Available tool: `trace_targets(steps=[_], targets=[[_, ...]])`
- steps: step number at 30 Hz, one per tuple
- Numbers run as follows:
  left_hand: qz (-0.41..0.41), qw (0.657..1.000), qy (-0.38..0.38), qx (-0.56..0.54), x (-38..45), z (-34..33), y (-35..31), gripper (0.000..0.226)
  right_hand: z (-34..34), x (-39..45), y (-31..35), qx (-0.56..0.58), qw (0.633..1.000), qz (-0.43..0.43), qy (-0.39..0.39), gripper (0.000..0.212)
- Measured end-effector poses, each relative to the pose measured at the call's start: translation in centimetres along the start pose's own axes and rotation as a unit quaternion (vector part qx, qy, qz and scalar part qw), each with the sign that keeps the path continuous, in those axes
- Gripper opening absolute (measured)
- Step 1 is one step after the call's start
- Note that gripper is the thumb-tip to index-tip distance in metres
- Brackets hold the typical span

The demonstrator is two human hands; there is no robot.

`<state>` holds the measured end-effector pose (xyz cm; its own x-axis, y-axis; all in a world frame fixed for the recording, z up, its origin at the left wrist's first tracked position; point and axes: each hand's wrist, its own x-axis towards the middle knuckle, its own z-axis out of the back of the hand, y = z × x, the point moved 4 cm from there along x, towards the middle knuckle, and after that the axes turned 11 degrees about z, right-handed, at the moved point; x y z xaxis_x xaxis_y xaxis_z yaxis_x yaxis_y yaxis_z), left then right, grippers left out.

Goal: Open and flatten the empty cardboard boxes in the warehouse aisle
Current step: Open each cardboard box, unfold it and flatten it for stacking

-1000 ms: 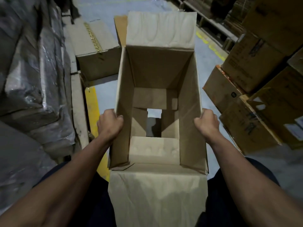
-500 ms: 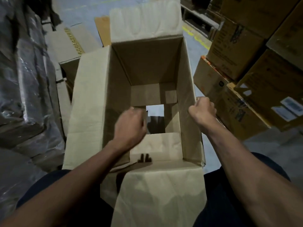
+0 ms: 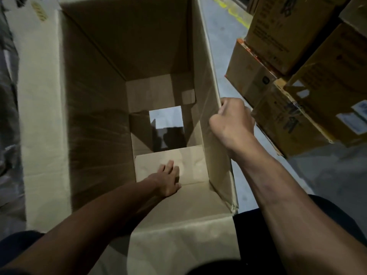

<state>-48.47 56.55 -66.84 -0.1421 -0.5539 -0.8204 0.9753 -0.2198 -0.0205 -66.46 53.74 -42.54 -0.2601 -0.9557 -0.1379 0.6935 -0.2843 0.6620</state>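
a person looks down into a tall, empty cardboard box (image 3: 95,116) held upright in front of their lap in a warehouse aisle, its top open toward the camera. the right hand (image 3: 231,124) grips the top edge of the box's right wall, fingers curled over the rim and thumb on the inside, which appears to steady the box while the other arm works. the left hand (image 3: 167,180) reaches deep inside with fingers straight and spread, palm flat against the near bottom flap (image 3: 190,161); its grip holds nothing, it only presses. the likely reason is to push the bottom flaps outward so the box can collapse flat. the bottom is already partly open: a square gap (image 3: 165,118) between the flaps shows the pale floor (image 3: 220,36) beneath, with dark shadows in it. the far bottom flap (image 3: 151,92) and the side flaps around the gap have not yet been pushed out. a loose top flap (image 3: 39,116) hangs outward along the left side, and another top flap (image 3: 178,245) folds down toward the person's dark trousers. to the right, a stack of closed brown cartons (image 3: 297,86) stands close beside the gripping hand, some tilted and bearing white labels, leaving little room to swing the box that way. yellow floor markings (image 3: 236,14) run beside them. to the left, dim plastic-wrapped goods (image 3: 8,96) crowd the aisle edge.
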Motion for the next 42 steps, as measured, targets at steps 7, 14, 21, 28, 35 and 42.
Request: trace_targets(steps=[7,14,21,28,35,42], targets=[[0.0,0.999,0.015,-0.039,2.5,-0.5,-1.4,0.074,0.2,0.7,-0.8,0.005,1.0,0.011,-0.01,0.007],[0.034,0.984,0.161,-0.075,4.0,-3.4,-0.4,0.083,0.0,0.9,-1.3,0.029,0.999,0.0,-0.016,0.007],[0.039,0.984,0.147,-0.09,3.0,-2.3,0.2,0.08,0.0,1.2,-1.2,0.027,1.0,0.003,-0.015,0.009],[0.019,0.994,-0.06,-0.086,-3.7,4.5,0.4,0.054,-0.4,1.1,-0.8,0.016,0.999,0.002,-0.031,0.013],[0.127,0.89,-0.437,0.013,-14.1,13.2,4.6,0.06,-0.7,0.3,-1.0,0.003,0.999,-0.012,-0.042,0.031],[0.192,0.825,-0.517,-0.123,-18.7,13.8,11.3,0.089,0.3,-0.6,-0.6,0.019,0.997,-0.018,-0.067,0.012]])
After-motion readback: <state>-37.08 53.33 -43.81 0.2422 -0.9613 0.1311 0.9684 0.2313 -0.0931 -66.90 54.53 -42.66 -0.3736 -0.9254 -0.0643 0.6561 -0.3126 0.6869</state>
